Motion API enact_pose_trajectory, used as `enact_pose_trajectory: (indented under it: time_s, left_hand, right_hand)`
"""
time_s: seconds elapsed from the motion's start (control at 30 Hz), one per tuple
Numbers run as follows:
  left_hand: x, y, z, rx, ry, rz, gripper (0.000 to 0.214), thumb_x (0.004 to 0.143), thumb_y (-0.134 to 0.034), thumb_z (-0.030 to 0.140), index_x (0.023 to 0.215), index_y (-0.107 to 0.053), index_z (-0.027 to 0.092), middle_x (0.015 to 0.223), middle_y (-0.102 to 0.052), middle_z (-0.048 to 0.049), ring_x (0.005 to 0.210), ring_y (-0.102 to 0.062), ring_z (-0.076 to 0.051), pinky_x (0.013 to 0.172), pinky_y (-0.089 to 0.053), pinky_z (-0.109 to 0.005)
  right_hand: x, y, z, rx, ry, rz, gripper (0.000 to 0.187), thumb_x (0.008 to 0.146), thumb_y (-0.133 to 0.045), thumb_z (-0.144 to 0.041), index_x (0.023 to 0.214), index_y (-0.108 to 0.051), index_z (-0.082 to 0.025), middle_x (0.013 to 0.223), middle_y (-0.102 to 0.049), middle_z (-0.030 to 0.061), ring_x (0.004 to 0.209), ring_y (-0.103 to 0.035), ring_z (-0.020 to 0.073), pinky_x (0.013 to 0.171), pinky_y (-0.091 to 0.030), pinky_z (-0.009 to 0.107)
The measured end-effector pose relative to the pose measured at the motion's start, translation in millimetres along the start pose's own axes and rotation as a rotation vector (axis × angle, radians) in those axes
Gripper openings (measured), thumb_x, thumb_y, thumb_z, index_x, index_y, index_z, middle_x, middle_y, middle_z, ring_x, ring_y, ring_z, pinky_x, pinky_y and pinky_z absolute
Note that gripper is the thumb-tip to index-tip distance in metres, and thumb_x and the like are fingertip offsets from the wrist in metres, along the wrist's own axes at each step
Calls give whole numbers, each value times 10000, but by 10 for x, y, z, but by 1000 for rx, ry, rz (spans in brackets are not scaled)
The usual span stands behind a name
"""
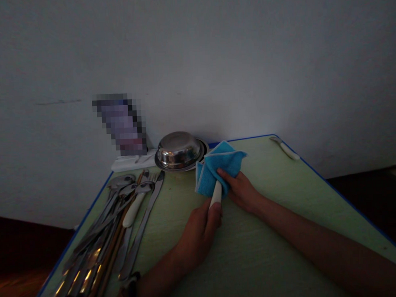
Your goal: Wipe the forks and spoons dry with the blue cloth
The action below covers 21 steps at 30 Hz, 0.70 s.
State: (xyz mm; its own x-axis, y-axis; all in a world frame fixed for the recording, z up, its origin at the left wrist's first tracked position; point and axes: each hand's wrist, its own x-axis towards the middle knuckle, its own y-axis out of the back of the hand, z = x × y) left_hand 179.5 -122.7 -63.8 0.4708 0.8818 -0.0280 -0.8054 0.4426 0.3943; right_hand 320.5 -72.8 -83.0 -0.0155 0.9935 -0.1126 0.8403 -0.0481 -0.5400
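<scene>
My left hand [199, 233] is closed round the white handle of a utensil [215, 194] near the middle of the pale green table [277, 197]. The utensil's other end is hidden inside a blue cloth [214, 167]. My right hand [241, 189] pinches that cloth round the utensil, fingers wrapped over the fold. Both hands rest low on the table surface.
Several pieces of metal cutlery [113, 229], one with a white handle [133, 210], lie along the table's left side. An upturned steel bowl [178, 151] sits at the back by the wall. Another white-handled utensil [285, 148] lies at the far right corner. A white strip [130, 163] lies behind the cutlery.
</scene>
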Motion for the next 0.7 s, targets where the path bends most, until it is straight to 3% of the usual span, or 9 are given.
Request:
enact_pose_trajectory:
  time_s: [0.1,0.2,0.33,0.5,0.7]
  left_hand:
    - [22,28,12,47,1,-9,323,922,-280,385,754,-463,178,598,-440,33,534,-423,-117,520,-316,-239]
    - [32,62,33,149,-58,-128,334,912,-307,374,716,-486,171,583,-446,30,532,-435,-119,519,-308,-240]
    - [21,70,51,214,-109,-266,320,895,-350,362,701,-506,161,592,-469,24,524,-434,-111,515,-307,-236]
    - [25,62,45,118,-51,-182,207,849,-447,345,821,-524,155,664,-505,16,595,-466,-126,543,-342,-231]
    - [74,52,63,-47,83,-80,286,877,-388,366,719,-515,165,600,-465,38,548,-440,-111,517,-340,-224]
  right_hand:
    - [10,-28,-14,66,-5,130,353,678,-654,-424,948,-624,-199,990,-689,41,935,-618,203,860,-462,360]
    - [25,-46,-22,111,-21,244,394,687,-630,-468,989,-601,-217,999,-684,29,916,-625,192,844,-469,350]
    - [37,-17,16,5,36,197,351,713,-599,-481,962,-615,-234,971,-687,22,916,-622,186,846,-463,344]
    - [-8,39,40,-323,159,110,353,747,-551,-491,939,-646,-211,912,-691,22,934,-600,186,881,-426,339]
    - [-125,-11,-59,-630,257,102,316,761,-532,-475,781,-658,-186,746,-671,16,717,-590,175,713,-453,308]
